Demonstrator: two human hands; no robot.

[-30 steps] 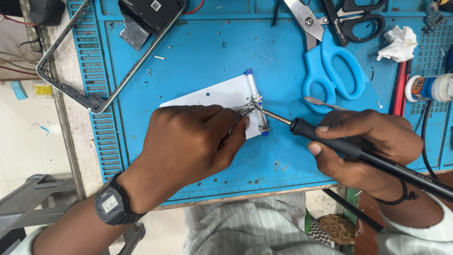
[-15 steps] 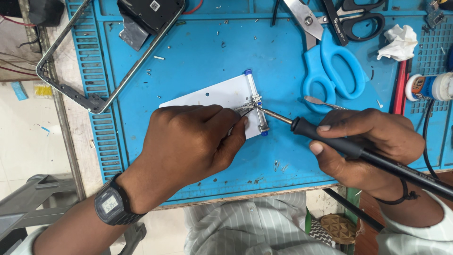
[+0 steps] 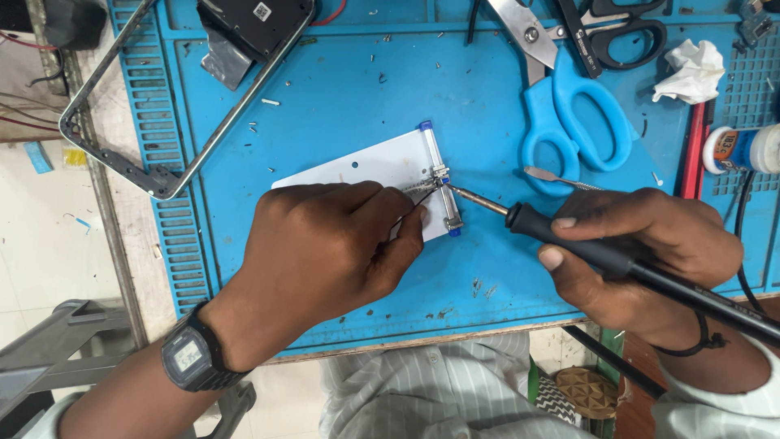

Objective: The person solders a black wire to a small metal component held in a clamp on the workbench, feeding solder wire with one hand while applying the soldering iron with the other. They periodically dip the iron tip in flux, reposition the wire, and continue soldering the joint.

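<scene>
I see my left hand [image 3: 325,244] lying knuckles-up on the blue work mat [image 3: 341,89], fingers curled in narrow, with the fingertips pinching a thin dark wire [image 3: 413,205] that runs up toward the joint. The hand rests on the lower part of a white circuit board [image 3: 382,167], covering much of it; only the board's upper strip and right edge show beyond my knuckles. Along that right edge, just past my fingertips, sits a slim metal connector with blue ends [image 3: 440,180].

My right hand [image 3: 642,252] is wrapped firmly around the black handle of a soldering iron [image 3: 585,248], thumb and forefinger forward on the grip. The iron's metal tip points left and touches the connector at its middle, meeting the wire's end there. The two hands are near each other, with the connector between them. The handle and cord run off past my right wrist toward the lower right.

Above my right hand lies a thin metal spudger [image 3: 561,177], and beyond that a pair of blue-handled scissors [image 3: 569,122]. Further up and to the right of them is a crumpled white tissue [image 3: 695,73]. Above my left hand, well apart, a metal phone frame [image 3: 162,175] lies at an angle over the mat's left edge. A black digital watch [image 3: 191,358] sits on my left wrist.
</scene>
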